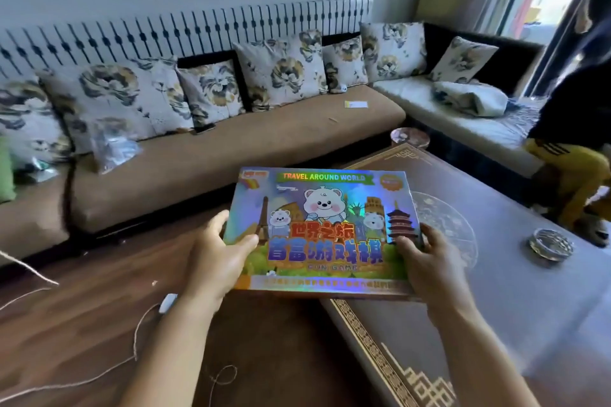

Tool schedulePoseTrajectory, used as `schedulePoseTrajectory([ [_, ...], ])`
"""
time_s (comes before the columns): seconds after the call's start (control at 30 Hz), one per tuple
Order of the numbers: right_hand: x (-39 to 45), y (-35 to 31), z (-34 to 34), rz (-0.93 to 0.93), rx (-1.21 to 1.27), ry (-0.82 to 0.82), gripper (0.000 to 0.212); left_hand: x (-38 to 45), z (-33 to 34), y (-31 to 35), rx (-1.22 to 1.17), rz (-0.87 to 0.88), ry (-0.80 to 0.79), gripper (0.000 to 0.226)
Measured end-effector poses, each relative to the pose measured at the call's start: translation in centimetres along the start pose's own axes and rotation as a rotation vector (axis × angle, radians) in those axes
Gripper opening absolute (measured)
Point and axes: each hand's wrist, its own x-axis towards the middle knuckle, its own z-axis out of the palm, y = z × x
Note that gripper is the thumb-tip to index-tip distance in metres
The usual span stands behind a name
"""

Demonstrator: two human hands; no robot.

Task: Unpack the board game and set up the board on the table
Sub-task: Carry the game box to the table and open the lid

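While a long tan sofa (231, 149) lined with flowered cushions (281, 69) fills the far side of the room, a dark tabletop (515, 291) with a gold key-pattern border spreads across the right and near right. Wooden floor (82, 307) lies at the near left, crossed by a thin pale cord (135, 340).

Held in the air between them, over the near-left corner of the tabletop, is the board game box (322, 231): closed, shiny, printed with cartoon bears and the words "TRAVEL AROUND WORLD", and tilted so its lid faces the camera.

Both forearms reach forward from the near edge. The left hand (215, 261) clamps the box's left edge, thumb lying across the lid, fingers curled behind. The right hand (429, 261) grips the right edge, thumb on the lid near the lower right corner, fingers spread along the side.

On the tabletop to the right sits a round glass ashtray (550, 246). A small card (356, 104) lies on the far sofa seat.
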Motion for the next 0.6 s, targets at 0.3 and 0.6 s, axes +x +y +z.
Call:
schedulePoseTrajectory([
  [0.3,12.5,-7.4,12.5,-0.107,-0.028,-0.190,0.031,14.5,-2.7,-1.1,0.027,-0.129,0.233,0.056],
  [0.6,21.9,-12.4,26.0,-0.089,-0.046,-0.264,0.043,29.1,-5.4,-3.7,0.022,-0.167,0.285,0.049],
])
